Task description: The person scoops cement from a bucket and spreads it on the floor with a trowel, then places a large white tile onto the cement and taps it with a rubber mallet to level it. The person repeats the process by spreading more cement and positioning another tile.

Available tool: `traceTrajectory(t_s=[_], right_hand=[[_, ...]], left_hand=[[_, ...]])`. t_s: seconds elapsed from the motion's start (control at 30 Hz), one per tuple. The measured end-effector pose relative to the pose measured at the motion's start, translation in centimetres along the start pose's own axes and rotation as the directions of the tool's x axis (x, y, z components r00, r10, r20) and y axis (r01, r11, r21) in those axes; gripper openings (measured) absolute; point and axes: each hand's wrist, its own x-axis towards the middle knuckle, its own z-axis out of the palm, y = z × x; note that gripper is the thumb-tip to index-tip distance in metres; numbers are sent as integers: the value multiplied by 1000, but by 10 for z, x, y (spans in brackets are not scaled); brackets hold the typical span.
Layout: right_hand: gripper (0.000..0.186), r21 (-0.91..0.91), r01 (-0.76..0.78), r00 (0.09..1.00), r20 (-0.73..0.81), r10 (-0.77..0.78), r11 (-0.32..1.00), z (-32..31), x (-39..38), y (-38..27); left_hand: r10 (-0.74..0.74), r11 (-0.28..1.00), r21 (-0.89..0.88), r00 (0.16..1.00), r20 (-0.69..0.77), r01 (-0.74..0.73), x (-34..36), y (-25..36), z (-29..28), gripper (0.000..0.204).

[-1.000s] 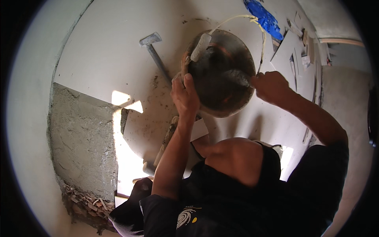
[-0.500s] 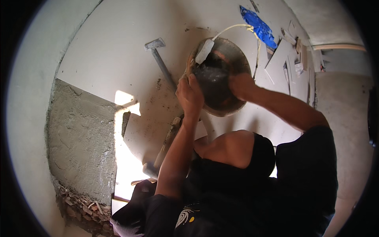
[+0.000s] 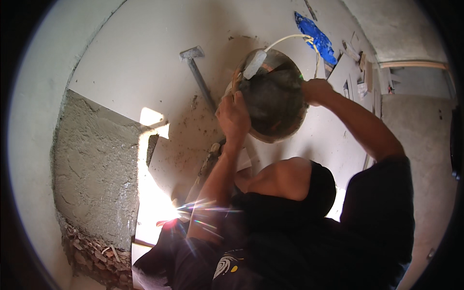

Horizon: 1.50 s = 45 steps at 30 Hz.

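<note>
A round, dark bucket (image 3: 273, 104) with a dusty, grey-smeared inside is tilted so its mouth faces me. My left hand (image 3: 233, 114) is closed on its left rim, the thumb over the edge. My right hand (image 3: 317, 92) is a closed fist against the right rim; what its fingers hold, if anything, is hidden. Lying across the upper left rim is a whitish grip (image 3: 255, 64). A cream cord (image 3: 289, 36) runs from it in an arc to the right, then down towards my right hand.
Left of the bucket lies a hammer (image 3: 198, 72) on the pale floor. Beyond to the right are blue plastic (image 3: 316, 37) and scattered board offcuts (image 3: 362, 87). Wet-looking grey mortar (image 3: 96, 164) covers the left floor patch, with broken rubble (image 3: 99, 256) below it.
My right hand has moved up and right, from inside the bucket to its right rim. The bucket has shifted slightly right, while my left hand keeps its hold.
</note>
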Motion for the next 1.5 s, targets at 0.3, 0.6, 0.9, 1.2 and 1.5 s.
traceTrajectory(t_s=[0.3,0.6,0.9,1.2,1.5], right_hand=[[36,768,0,973,147,-176,640,45,-5,-53],[28,504,273,935,60,-349,820,55,-14,-15],[17,96,148,944,-312,-111,984,14,-13,-9],[23,295,235,968,-159,-195,926,43,-23,-28],[34,509,387,920,-264,-289,769,71,-8,-47]], left_hand=[[42,998,-36,997,-66,-45,0,-3,9,29],[33,999,-10,999,-33,-33,1,-3,1,28],[-13,1000,7,1000,18,13,1,-5,1,30],[-75,993,-89,997,-27,72,-2,-3,7,33],[-62,993,-100,996,-67,55,-1,0,5,30]])
